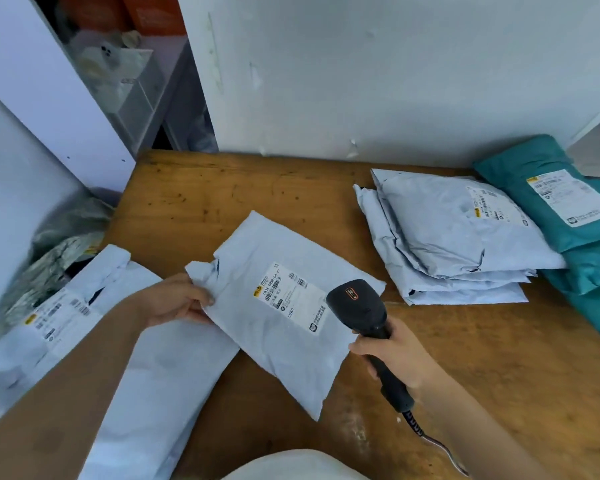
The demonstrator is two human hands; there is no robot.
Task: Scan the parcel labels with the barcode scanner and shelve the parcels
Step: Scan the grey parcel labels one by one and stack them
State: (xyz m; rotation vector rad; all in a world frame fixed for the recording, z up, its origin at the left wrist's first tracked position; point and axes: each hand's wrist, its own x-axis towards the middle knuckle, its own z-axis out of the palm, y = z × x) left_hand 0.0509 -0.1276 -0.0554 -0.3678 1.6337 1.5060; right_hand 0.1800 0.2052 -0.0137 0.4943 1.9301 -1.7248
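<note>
A pale grey poly-mailer parcel (284,341) lies tilted in the middle of the wooden table (194,202), its white shipping label (290,296) facing up. My left hand (179,301) grips the parcel's crumpled left corner. My right hand (394,356) is closed around the handle of a black barcode scanner (359,306). The scanner's head hovers just over the right edge of the label, and its coiled cable (430,438) trails toward the lower right.
A stack of grey mailers (440,244) and teal mailers (568,216) lies at the table's right. More grey mailers (59,327) sit under my left forearm at the left edge. A white wall rises behind the table, and shelving (118,81) with clutter stands at back left.
</note>
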